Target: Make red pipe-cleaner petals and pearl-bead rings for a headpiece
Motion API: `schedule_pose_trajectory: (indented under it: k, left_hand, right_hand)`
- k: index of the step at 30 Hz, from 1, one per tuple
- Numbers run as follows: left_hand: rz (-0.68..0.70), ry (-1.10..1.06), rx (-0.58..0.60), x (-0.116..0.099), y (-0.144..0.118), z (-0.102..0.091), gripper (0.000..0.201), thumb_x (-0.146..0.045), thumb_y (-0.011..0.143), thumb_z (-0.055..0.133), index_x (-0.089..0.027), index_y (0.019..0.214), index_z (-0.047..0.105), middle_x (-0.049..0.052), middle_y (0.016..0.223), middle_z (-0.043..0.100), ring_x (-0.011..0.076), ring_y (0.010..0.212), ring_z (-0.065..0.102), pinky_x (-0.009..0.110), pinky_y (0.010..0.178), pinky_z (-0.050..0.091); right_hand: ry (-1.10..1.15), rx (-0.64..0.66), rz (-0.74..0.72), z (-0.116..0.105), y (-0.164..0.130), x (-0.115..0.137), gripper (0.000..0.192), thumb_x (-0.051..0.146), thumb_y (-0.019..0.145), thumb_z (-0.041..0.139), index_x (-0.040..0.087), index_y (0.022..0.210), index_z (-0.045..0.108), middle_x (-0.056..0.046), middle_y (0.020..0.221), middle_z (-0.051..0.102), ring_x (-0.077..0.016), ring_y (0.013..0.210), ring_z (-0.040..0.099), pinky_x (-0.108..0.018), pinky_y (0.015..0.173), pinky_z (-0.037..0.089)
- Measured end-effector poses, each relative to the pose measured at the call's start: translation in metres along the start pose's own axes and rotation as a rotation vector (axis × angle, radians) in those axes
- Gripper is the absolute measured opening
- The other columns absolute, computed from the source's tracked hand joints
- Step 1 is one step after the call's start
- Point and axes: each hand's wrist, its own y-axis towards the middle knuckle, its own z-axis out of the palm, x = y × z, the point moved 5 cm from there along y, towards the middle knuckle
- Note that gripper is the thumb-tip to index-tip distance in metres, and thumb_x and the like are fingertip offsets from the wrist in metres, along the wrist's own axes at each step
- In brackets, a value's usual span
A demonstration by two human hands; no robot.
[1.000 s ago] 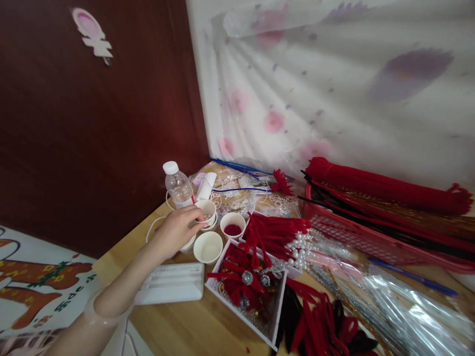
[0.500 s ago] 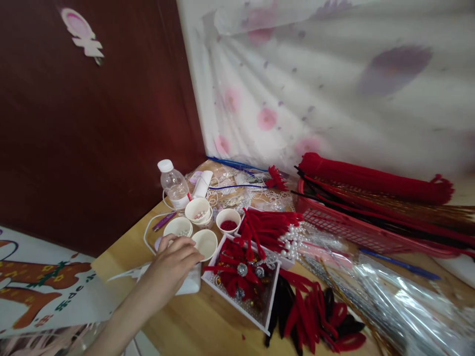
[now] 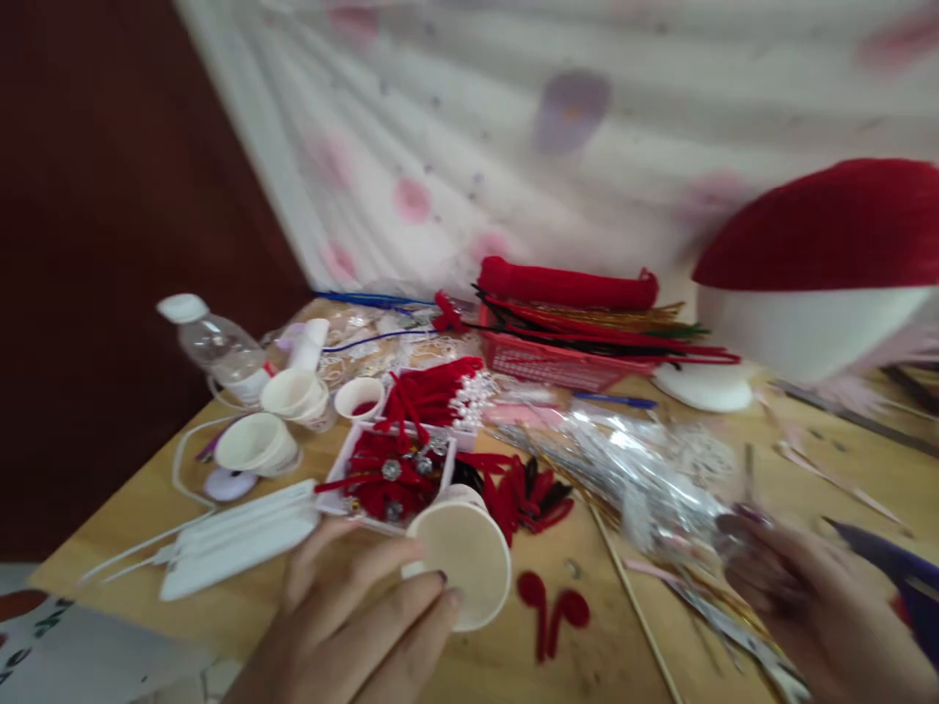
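My left hand (image 3: 356,621) is closed on the near side of a pale paper cup (image 3: 468,567), tipped so its mouth faces me. The cup is held over the table in front of a white tray (image 3: 335,464) full of red fuzzy pieces and beaded ornaments. At the right, my right hand (image 3: 807,596) is blurred, with its fingers pinched together; a thin upright sliver shows above the fingertips, too smeared to name. Between the hands lie two red curled fuzzy-wire pieces (image 3: 554,616). Silvery plastic packets (image 3: 623,460) lie just beyond my right hand.
Several paper cups (image 3: 256,445), a plastic bottle (image 3: 220,347) and a white power bank-like slab (image 3: 239,538) with a cable are at the left. A red basket (image 3: 558,362) of fuzzy wires stands at the back. Scissors (image 3: 734,626) and a red-capped white form (image 3: 814,323) are at the right.
My left hand has lifted a paper cup from the group and carried it right and towards me. The view has swung right, and my right hand has come into sight.
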Motion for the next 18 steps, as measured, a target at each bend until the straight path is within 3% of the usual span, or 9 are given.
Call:
schedule_pose_trajectory:
  k: [1, 3, 7, 10, 14, 16, 18]
  left_hand:
    - [0.039, -0.063, -0.009, -0.014, 0.008, 0.010, 0.034, -0.013, 0.102, 0.039, -0.029, 0.107, 0.069, -0.004, 0.090, 0.079, 0.0196, 0.100, 0.070, 0.048, 0.121, 0.020]
    - [0.124, -0.176, -0.007, -0.039, 0.023, 0.032, 0.031, -0.012, 0.102, 0.041, -0.023, 0.105, 0.071, -0.002, 0.091, 0.079, 0.0174, 0.103, 0.068, 0.044, 0.121, 0.018]
    - [0.251, -0.286, 0.010, -0.070, 0.046, 0.084, 0.025, -0.014, 0.102, 0.046, -0.018, 0.094, 0.070, -0.002, 0.084, 0.076, 0.0158, 0.097, 0.066, 0.038, 0.117, 0.019]
    - [0.261, -0.317, 0.078, -0.075, 0.053, 0.117, 0.029, -0.016, 0.103, 0.042, -0.021, 0.094, 0.070, -0.002, 0.082, 0.076, 0.0180, 0.095, 0.065, 0.039, 0.112, 0.025]
    - [0.162, -0.417, 0.100, -0.066, 0.063, 0.119, 0.019, -0.017, 0.097, 0.053, -0.025, 0.099, 0.070, 0.000, 0.089, 0.077, 0.0229, 0.095, 0.065, 0.045, 0.102, 0.038]
    - [0.054, -0.547, 0.307, -0.067, 0.075, 0.117, 0.021, -0.025, 0.087, 0.068, -0.028, 0.108, 0.068, 0.002, 0.102, 0.075, 0.0240, 0.098, 0.067, 0.040, 0.090, 0.049]
    - [-0.268, -0.697, 0.313, -0.063, 0.094, 0.113, 0.010, -0.029, 0.093, 0.060, -0.025, 0.102, 0.064, 0.003, 0.094, 0.073, 0.0203, 0.086, 0.070, 0.034, 0.078, 0.054]
  right_hand:
    - [0.248, 0.003, 0.069, 0.001, -0.004, 0.001, 0.055, 0.066, 0.087, 0.060, 0.023, 0.056, 0.044, 0.007, 0.052, 0.030, -0.0081, 0.039, 0.029, -0.022, 0.036, 0.027]
    - [0.529, 0.001, 0.102, 0.004, -0.009, 0.008, 0.059, 0.056, 0.059, 0.089, 0.021, 0.052, 0.042, 0.010, 0.051, 0.025, -0.0050, 0.042, 0.019, -0.020, 0.038, 0.016]
    - [0.687, 0.033, 0.131, 0.010, -0.014, 0.018, 0.055, 0.048, 0.061, 0.090, 0.020, 0.054, 0.043, 0.011, 0.051, 0.022, -0.0048, 0.046, 0.012, -0.019, 0.040, 0.009]
    - [0.743, 0.135, 0.092, 0.009, -0.016, 0.024, 0.052, 0.044, 0.062, 0.088, 0.021, 0.053, 0.042, 0.011, 0.050, 0.022, -0.0045, 0.045, 0.010, -0.020, 0.039, 0.008]
    - [0.748, 0.193, 0.015, 0.002, -0.013, 0.027, 0.047, 0.040, 0.070, 0.080, 0.021, 0.052, 0.041, 0.011, 0.048, 0.024, -0.0049, 0.043, 0.011, -0.021, 0.039, 0.008]
    - [0.717, 0.228, -0.034, 0.001, -0.012, 0.028, 0.044, 0.039, 0.076, 0.075, 0.021, 0.053, 0.043, 0.010, 0.048, 0.026, -0.0055, 0.043, 0.012, -0.022, 0.040, 0.009]
    - [0.665, 0.276, -0.095, 0.004, -0.011, 0.032, 0.044, 0.037, 0.083, 0.070, 0.020, 0.053, 0.043, 0.010, 0.049, 0.028, -0.0061, 0.044, 0.015, -0.023, 0.041, 0.011]
